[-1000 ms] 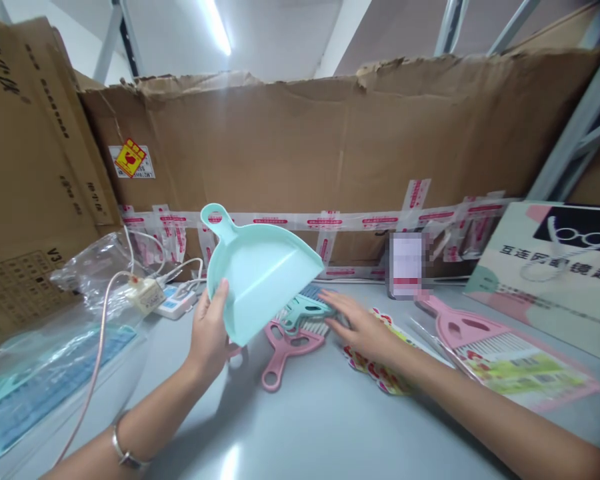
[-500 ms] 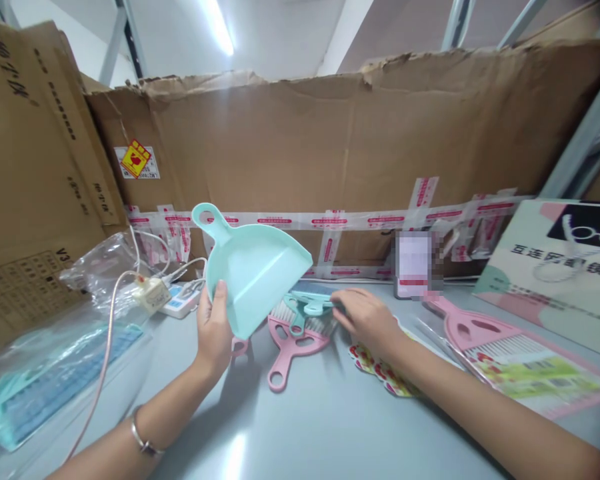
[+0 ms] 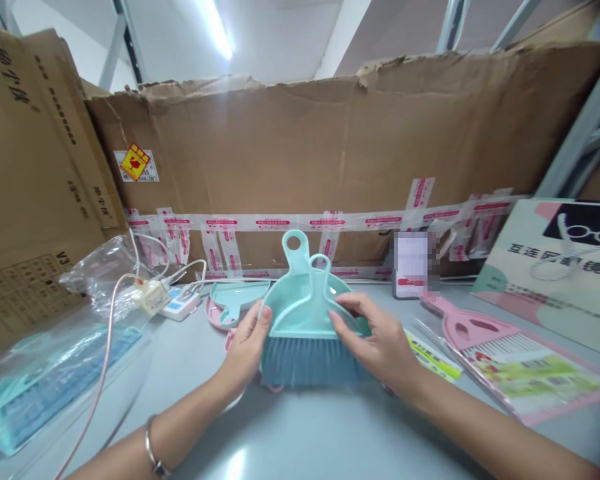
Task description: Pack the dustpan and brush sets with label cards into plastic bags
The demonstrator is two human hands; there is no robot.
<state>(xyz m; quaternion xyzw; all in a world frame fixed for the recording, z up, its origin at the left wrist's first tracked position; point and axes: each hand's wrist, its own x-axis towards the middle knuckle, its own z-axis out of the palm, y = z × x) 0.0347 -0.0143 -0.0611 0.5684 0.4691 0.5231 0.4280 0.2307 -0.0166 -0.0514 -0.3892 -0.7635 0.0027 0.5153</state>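
In front of me a mint-green dustpan [image 3: 295,261] is held up with its ring handle at the top. My left hand [image 3: 250,337] grips its left edge, thumb on the front. A mint hand brush [image 3: 314,357] with blue-grey bristles lies against the dustpan's inner face, bristles downward. My right hand [image 3: 375,337] pinches the brush's right side, fingers over its head. Behind them on the table, another mint dustpan [image 3: 240,297] rests over a pink dustpan [image 3: 213,313], partly hidden by my left hand.
Bagged mint dustpan and brush set [image 3: 65,380] lies at left beside a cable and power strip [image 3: 183,303]. At right are a bagged pink set [image 3: 520,353], a phone [image 3: 413,263] and a printed box [image 3: 555,267]. A large carton [image 3: 280,147] stands behind.
My right hand has lifted the mint brush from the pile and brought it against the dustpan. My left hand has moved right and turned the dustpan upright.
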